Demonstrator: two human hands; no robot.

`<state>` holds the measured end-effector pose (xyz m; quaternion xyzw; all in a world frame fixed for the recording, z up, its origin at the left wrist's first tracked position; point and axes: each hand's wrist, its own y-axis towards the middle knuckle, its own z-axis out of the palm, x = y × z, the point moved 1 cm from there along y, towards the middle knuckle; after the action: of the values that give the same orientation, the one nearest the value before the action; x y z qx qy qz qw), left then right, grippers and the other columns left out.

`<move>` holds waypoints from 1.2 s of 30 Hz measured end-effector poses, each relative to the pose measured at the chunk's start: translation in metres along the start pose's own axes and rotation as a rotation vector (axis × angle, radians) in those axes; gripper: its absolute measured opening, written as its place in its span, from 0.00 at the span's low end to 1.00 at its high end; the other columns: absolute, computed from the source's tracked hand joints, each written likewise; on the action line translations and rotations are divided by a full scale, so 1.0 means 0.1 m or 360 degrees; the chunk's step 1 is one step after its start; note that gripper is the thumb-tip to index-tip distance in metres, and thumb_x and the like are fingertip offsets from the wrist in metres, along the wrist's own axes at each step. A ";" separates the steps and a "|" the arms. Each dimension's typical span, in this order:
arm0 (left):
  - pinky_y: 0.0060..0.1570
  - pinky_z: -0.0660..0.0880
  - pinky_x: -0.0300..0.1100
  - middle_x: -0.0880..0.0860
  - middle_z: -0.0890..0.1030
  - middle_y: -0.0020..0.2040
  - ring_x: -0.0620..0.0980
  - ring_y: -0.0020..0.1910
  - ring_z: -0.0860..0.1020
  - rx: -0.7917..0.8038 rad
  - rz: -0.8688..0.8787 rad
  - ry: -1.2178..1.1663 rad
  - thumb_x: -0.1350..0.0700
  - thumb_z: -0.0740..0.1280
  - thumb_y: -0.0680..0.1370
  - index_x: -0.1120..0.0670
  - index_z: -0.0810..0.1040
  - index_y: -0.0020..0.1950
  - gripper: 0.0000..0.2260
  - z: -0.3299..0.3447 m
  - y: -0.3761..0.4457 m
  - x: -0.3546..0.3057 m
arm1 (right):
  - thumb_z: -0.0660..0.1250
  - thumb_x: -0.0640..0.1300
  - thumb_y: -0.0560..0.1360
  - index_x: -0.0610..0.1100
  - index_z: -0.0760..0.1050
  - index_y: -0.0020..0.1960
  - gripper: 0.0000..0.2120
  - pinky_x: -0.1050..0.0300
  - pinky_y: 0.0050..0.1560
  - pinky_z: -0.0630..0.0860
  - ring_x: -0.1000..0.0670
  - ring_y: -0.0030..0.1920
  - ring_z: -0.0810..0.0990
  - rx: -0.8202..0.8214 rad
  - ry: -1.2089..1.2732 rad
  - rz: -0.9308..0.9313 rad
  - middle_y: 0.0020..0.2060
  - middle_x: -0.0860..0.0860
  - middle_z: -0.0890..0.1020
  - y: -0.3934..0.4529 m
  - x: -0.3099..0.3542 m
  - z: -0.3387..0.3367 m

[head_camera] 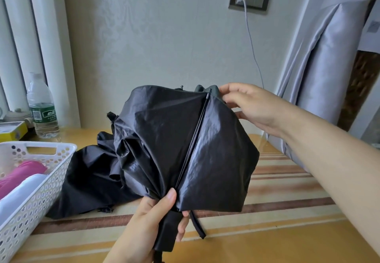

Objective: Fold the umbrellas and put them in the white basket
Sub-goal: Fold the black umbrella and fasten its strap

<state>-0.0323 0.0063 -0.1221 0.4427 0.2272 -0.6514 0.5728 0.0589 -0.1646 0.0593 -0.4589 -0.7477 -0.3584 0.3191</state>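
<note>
A black collapsed umbrella (164, 139) is held up over the table, its canopy loose and bunched, one thin rib running down its middle. My left hand (156, 215) grips the black handle at the bottom, thumb pressed on the gathered cloth. My right hand (244, 104) pinches the canopy's top edge near the rib tip. A second black umbrella (90, 176) lies spread on the table behind it. The white perforated basket (51, 182) stands at the left and holds a folded pink umbrella (22, 172) and a white one (18, 197).
A wooden table with a striped runner (287, 184) lies below. A water bottle (42, 108) and a yellow box (12, 131) stand at the back left. A wall socket with a white cable (251, 42) and grey curtains (320, 73) are at the right.
</note>
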 end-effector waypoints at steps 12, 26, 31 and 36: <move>0.28 0.69 0.38 0.62 0.72 0.27 0.54 0.27 0.70 -0.0414 0.0032 0.0348 0.48 0.67 0.69 0.66 0.76 0.42 0.19 -0.01 0.03 0.03 | 0.72 0.53 0.73 0.42 0.77 0.45 0.14 0.58 0.48 0.78 0.53 0.42 0.81 -0.0109 -0.0148 0.0382 0.40 0.51 0.83 -0.03 0.02 0.10; 0.23 0.65 0.36 0.60 0.73 0.25 0.51 0.24 0.70 -0.0541 0.0062 0.0491 0.54 0.65 0.76 0.65 0.76 0.33 0.16 0.06 0.00 0.01 | 0.67 0.58 0.75 0.36 0.73 0.34 0.25 0.61 0.29 0.63 0.53 0.27 0.71 -0.0515 -0.0392 0.0225 0.25 0.50 0.72 0.01 -0.24 0.23; 0.25 0.64 0.40 0.61 0.73 0.28 0.53 0.27 0.70 -0.0482 0.0054 0.0442 0.48 0.65 0.70 0.59 0.77 0.30 0.15 0.07 0.00 -0.01 | 0.66 0.54 0.77 0.43 0.70 0.35 0.19 0.58 0.32 0.62 0.52 0.29 0.70 -0.0490 -0.0252 0.0074 0.28 0.48 0.71 0.00 -0.20 0.21; 0.27 0.68 0.39 0.63 0.72 0.28 0.55 0.27 0.70 -0.0401 -0.0024 0.0311 0.51 0.72 0.73 0.62 0.78 0.35 0.15 0.05 0.01 0.03 | 0.66 0.58 0.76 0.43 0.76 0.46 0.17 0.51 0.50 0.78 0.46 0.43 0.82 -0.0212 -0.0178 0.0375 0.42 0.47 0.83 0.07 -0.23 0.16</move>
<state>-0.0330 0.0001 -0.1215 0.4268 0.3651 -0.5759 0.5941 0.0715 -0.1598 0.0334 -0.5829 -0.6799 -0.3411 0.2856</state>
